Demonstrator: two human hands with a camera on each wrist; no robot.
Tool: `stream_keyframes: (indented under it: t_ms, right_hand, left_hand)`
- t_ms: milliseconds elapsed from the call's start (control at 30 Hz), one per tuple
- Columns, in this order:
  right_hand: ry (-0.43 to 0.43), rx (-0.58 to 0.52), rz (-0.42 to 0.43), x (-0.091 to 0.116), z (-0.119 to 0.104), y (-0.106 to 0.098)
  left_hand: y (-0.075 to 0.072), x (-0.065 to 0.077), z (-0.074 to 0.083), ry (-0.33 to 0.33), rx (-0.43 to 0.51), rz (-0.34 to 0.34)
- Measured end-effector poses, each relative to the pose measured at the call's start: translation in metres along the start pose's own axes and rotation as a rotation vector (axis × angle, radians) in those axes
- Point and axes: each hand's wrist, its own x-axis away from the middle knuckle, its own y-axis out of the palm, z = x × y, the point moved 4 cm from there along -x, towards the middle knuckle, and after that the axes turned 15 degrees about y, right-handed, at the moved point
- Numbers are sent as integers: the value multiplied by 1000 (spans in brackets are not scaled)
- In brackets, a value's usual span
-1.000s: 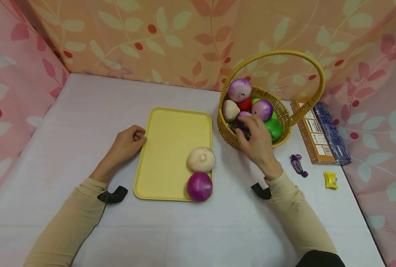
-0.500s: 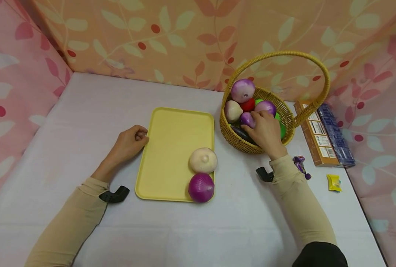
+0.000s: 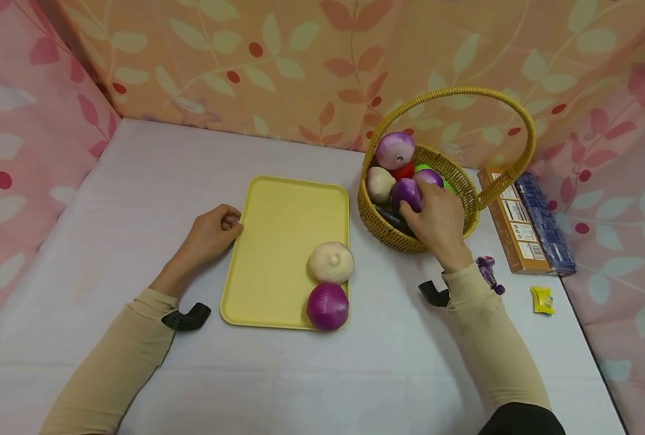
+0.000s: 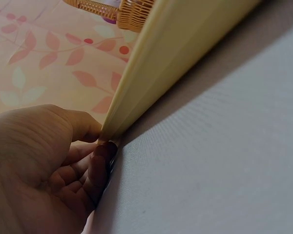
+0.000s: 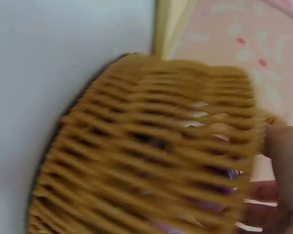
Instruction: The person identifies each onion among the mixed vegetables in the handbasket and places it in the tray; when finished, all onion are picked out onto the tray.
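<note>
In the head view my left hand (image 3: 212, 235) pinches the left edge of a yellow tray (image 3: 270, 241). The left wrist view shows the thumb over the tray's rim (image 4: 118, 114), other fingers curled beneath. A whitish round vegetable (image 3: 331, 262) with a knob and a glossy purple onion (image 3: 328, 307) lie at the tray's right side. Inside the wicker basket (image 3: 390, 235) my right hand (image 3: 441, 217) grips a purple onion (image 3: 406, 193), thumb in front, other fingers mostly hidden. In the right wrist view the basket's woven wall (image 5: 146, 146) hides most of what the hand holds.
The basket also holds a pale purple onion (image 3: 395, 150), a whitish vegetable (image 3: 380, 184), a red one (image 3: 404, 171) and a dark eggplant (image 3: 394, 220). Its tall handle (image 3: 458, 92) arches above. Boxes (image 3: 526, 223) and two wrapped candies (image 3: 542, 300) lie to the right.
My right hand has moved from over the eggplant to the purple onion and closed round it; the onion now sits slightly higher. The left hand stays at the tray's edge.
</note>
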Motion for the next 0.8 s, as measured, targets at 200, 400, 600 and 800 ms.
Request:
stream_keyframes:
  t_ms: [200, 400, 600, 800]
  right_hand:
    - [-219, -239, 100, 25, -36, -19]
    - [-459, -232, 26, 50, -74, -4]
    - [-543, -119, -64, 58, -86, 21]
    - [-541, -54, -177, 59, -87, 35]
  left_hand:
    - [0, 0, 0, 12, -8, 6]
    - [1, 0, 2, 28, -19, 34]
    - [1, 0, 1, 12, -15, 14]
    - [1, -1, 1, 1, -13, 6]
